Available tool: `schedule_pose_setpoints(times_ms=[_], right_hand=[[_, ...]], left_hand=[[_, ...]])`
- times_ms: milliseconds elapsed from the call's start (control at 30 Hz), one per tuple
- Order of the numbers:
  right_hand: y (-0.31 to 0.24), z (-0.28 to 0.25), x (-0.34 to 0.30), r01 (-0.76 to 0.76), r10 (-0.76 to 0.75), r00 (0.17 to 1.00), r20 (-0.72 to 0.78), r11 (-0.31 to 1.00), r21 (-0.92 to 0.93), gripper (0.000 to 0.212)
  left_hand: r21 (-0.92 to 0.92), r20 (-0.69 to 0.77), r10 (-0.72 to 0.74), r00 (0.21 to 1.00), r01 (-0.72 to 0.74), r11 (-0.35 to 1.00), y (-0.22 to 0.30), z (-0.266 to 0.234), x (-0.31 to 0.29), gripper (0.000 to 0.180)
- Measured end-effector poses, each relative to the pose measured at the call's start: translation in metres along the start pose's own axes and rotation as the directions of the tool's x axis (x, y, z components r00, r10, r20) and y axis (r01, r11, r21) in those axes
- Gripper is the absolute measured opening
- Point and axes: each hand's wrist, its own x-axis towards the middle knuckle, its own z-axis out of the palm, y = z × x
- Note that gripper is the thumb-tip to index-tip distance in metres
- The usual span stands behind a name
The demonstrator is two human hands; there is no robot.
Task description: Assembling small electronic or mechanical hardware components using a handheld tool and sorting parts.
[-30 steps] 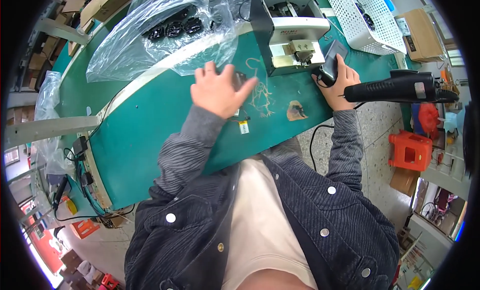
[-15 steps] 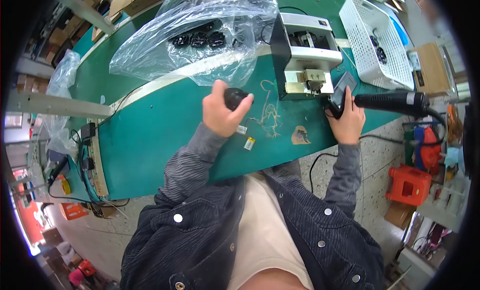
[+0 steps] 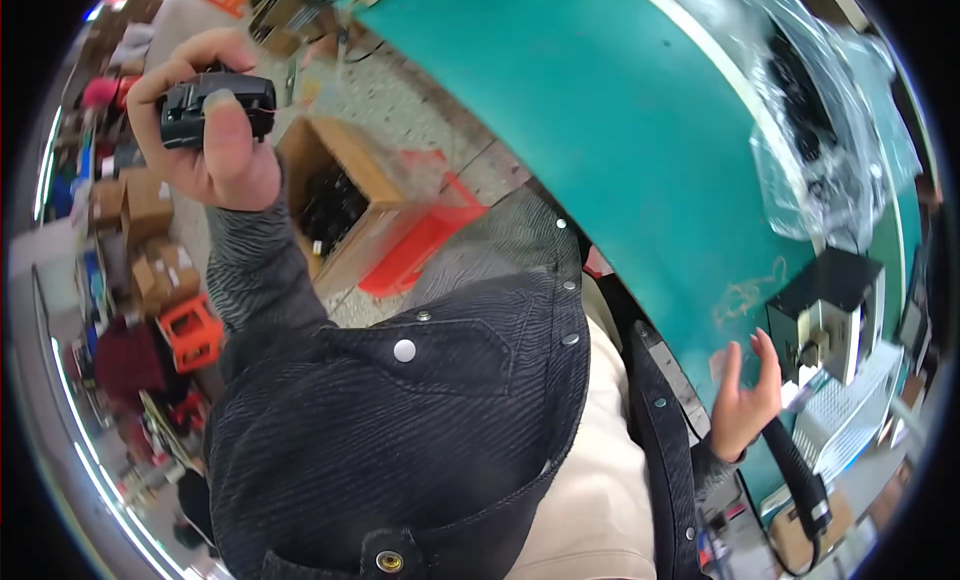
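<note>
Black plastic part (image 3: 215, 108) sits raised off to the person's left, clamped between the thumb and fingers of the left hand (image 3: 205, 130) — above a cardboard box (image 3: 335, 195) on the floor. Right hand (image 3: 745, 400) rests with fingers spread open at the green surface (image 3: 620, 130) edge — near a small black machine (image 3: 825, 325).

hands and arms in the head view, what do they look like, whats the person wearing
Both hands are bare: no gloves, rings or watch visible. The left hand and the right hand come out of long, dark grey ribbed sleeves of a corduroy-like jacket with round metal snap buttons, worn open over a cream top.
</note>
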Motion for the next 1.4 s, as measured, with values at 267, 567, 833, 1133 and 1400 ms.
schedule_pose_setpoints(times_ms=[267, 567, 833, 1133, 1400], right_hand=[[0.017, 0.029, 0.029, 0.042, -0.041, 0.999, 0.013, 0.996, -0.075, 0.023], [0.018, 0.078, 0.049, -0.118, 0.118, 0.993, -0.008, 0.993, -0.002, 0.018], [0.064, 0.121, 0.055, -0.033, 0.013, 0.983, -0.182, 0.994, -0.105, 0.018], [-0.098, 0.141, 0.075, 0.08, -0.083, 0.997, -0.009, 0.917, 0.391, 0.013], [-0.343, 0.264, 0.067, 0.59, -0.947, 0.161, 0.278, 0.318, 0.742, 0.011]], left_hand=[[0.788, 0.207, -0.296, 0.932, 0.021, 0.616, 0.004, -0.132, -0.09, 0.028], [0.769, 0.353, -0.23, 0.907, -0.142, 0.623, -0.028, -0.185, -0.152, 0.042], [0.793, 0.5, -0.369, 0.784, -0.243, 0.558, -0.011, -0.222, -0.18, 0.042], [0.808, 0.496, -0.403, 0.77, -0.238, 0.54, 0.009, -0.202, -0.189, 0.041], [0.852, 0.271, -0.304, 0.914, -0.081, 0.516, 0.009, -0.203, -0.192, 0.041]])
